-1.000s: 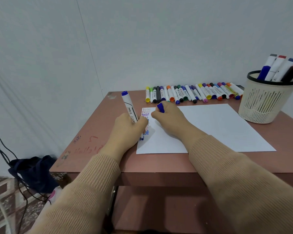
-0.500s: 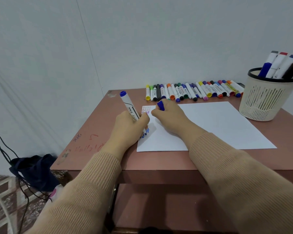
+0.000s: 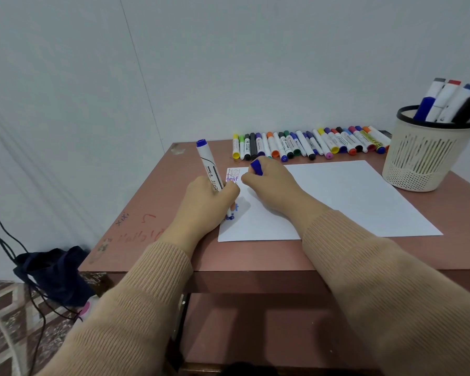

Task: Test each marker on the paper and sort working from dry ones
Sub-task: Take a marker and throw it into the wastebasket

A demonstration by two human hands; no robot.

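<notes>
Left hand [image 3: 204, 204] grips blue marker [image 3: 210, 169], tip down on paper [image 3: 337, 196] at its left edge, barrel leaning far-left. Right hand [image 3: 269, 183], just right, pinches the cap [image 3: 256, 167].

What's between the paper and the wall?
A row of markers lies on the table between paper and wall, shown in the head view.
</notes>
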